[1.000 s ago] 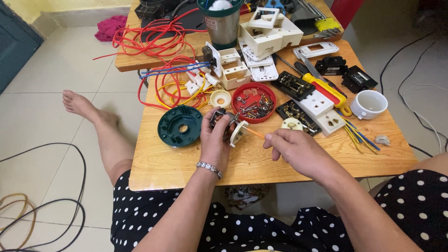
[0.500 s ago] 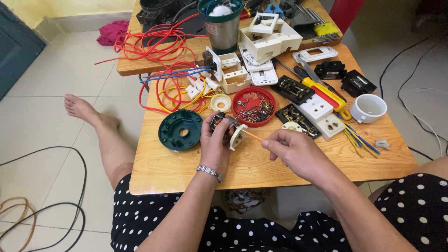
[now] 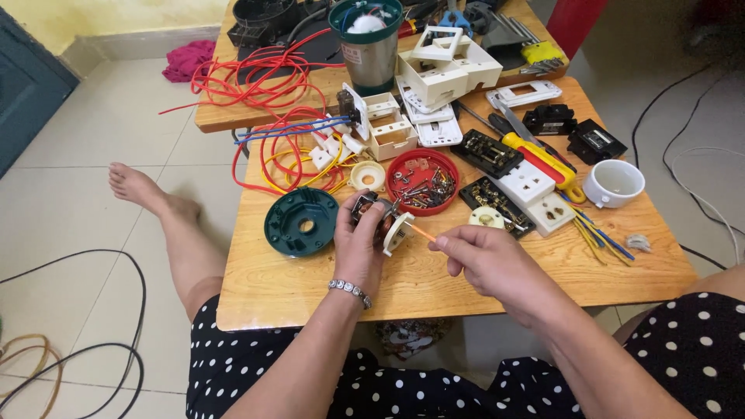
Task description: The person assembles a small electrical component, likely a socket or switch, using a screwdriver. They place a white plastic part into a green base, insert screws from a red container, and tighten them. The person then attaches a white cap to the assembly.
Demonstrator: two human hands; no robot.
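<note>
Centre frame, above the wooden table (image 3: pixel 466 287): your left hand (image 3: pixel 358 247) grips the small motor (image 3: pixel 380 221). Your right hand (image 3: pixel 489 260) pinches an orange screwdriver (image 3: pixel 423 231), long axis pointing up-left into the motor.

A small pale rectangular label (image 3: pixel 353 54) with red print is showing on the side of the metal cup (image 3: pixel 371 48) standing at the far edge of my table. I am seeing no packages, signs or screens.
</note>
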